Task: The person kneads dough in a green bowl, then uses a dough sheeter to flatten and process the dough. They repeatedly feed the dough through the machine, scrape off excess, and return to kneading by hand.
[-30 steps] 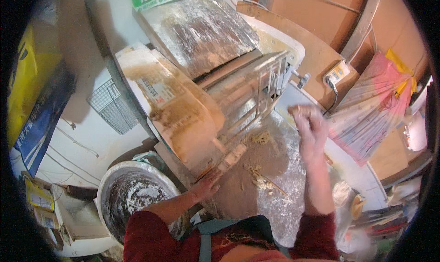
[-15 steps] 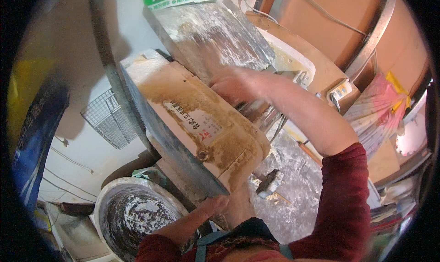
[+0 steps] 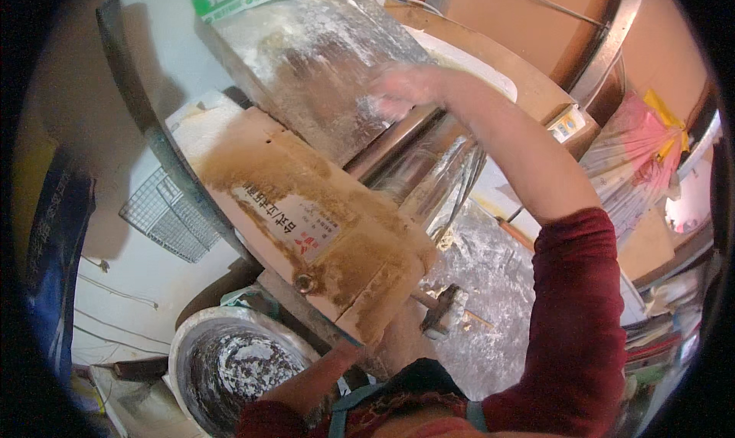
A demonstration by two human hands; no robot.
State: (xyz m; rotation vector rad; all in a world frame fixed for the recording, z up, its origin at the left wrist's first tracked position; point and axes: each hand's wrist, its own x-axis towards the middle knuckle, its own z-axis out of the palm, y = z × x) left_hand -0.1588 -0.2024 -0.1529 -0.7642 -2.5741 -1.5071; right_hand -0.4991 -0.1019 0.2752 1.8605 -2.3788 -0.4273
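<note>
A large dough-rolling machine with a stained, pale housing (image 3: 337,277) stands in front of me. Metal rollers (image 3: 417,178) lie along its right side. Beyond them slopes a flour-dusted metal feed board (image 3: 306,70). My right hand (image 3: 402,89) hovers over the board's right part, just past the rollers; its fingers are smeared by motion, and I cannot make out anything in them. My left hand (image 3: 348,355) is at the housing's near lower end, with its fingers hidden by the machine. A dark, flour-caked crank or knob (image 3: 445,312) sticks out beside the housing.
A big round tub (image 3: 237,369) with white residue stands at lower left. A wire basket (image 3: 168,212) hangs on the left wall. Floury metal surface (image 3: 498,285) lies below the rollers. At right are a pink plastic bag (image 3: 635,147) and a small control box (image 3: 566,124).
My right hand has moved up and away from the housing's edge, over the feed board, uncovering the rollers. My left hand has slipped lower behind the housing's near end. The view has shifted slightly.
</note>
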